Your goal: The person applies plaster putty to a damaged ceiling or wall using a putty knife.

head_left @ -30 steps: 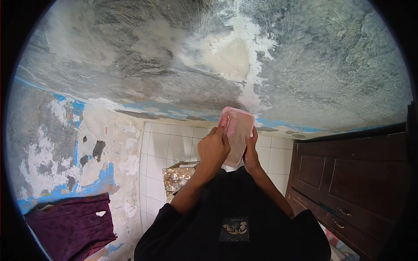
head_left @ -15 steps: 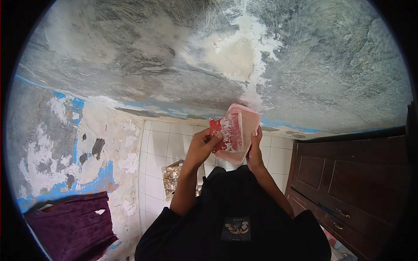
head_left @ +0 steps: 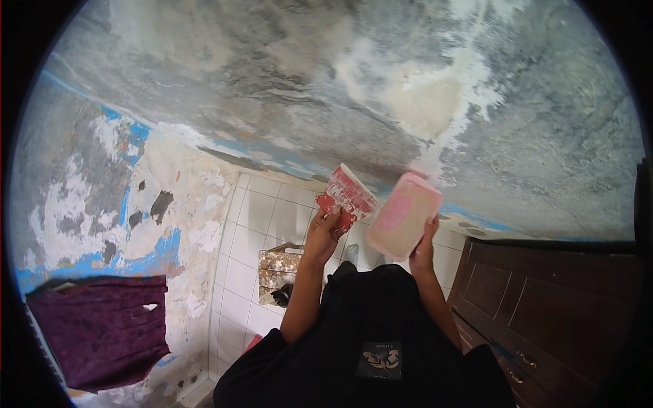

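My left hand (head_left: 324, 235) is closed on a red putty scraper (head_left: 345, 196), whose wide blade is smeared with white filler and points up and away from me. On the right, my right hand (head_left: 424, 250) grips the side of a pink rectangular plastic tub (head_left: 428, 182). Pale putty (head_left: 401, 234) coats the tub, with a pink patch showing through it. A narrow gap separates the scraper from the tub. Beyond both hands rises a grey, rough wall (head_left: 272, 88) with a cream-white filled patch (head_left: 432, 102).
A paint-splattered stool or box (head_left: 277, 268) stands on the white tiled floor (head_left: 235, 289), with something dark on it. To the right is a dark wooden cabinet (head_left: 551, 292). Purple cloth (head_left: 102, 333) hangs on the peeling left wall (head_left: 187, 231).
The scraper has come away from over the tub to the left and its blade has turned. The tub has shifted right, showing more of its putty. My view has turned slightly.
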A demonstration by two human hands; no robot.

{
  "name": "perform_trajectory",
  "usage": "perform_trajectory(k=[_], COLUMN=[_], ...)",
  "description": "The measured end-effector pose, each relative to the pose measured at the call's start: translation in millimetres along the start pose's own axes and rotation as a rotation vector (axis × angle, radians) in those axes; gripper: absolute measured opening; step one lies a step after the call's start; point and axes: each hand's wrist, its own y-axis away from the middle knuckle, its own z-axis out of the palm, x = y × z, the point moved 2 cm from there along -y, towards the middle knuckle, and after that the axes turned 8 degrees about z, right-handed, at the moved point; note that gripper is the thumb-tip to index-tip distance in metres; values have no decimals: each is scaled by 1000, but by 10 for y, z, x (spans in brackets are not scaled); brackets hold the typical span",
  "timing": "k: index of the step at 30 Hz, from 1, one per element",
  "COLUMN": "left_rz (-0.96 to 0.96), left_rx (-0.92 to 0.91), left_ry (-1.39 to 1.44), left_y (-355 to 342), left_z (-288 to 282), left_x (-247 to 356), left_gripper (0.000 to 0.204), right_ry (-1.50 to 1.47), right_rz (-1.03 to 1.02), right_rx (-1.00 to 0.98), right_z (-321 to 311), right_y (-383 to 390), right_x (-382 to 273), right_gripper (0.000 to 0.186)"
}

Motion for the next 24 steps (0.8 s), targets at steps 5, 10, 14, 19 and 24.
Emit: perform_trajectory(k=[5,10,14,19,24], left_rz=[42,137,200,411,644], left_rx=[233,333,451,582,679], left_ry=[110,136,118,-62,-513], left_y=[-399,-768,-919,-1151,-1451], left_z=[-739,-1017,-865,-620,-5], left_x=[-498,-605,-505,-416,-342], left_gripper=[24,22,23,20,22], right_ry=[20,21,33,50,79], right_rz=[-48,-75,-83,-53,-23], right_rx=[67,77,71,77,92], right_z=[-163,-173,-138,-93,68], right_y=[13,45,95,127,189], right_x=[-25,-85,-82,-5,14], right_gripper=[64,61,60,58,58])
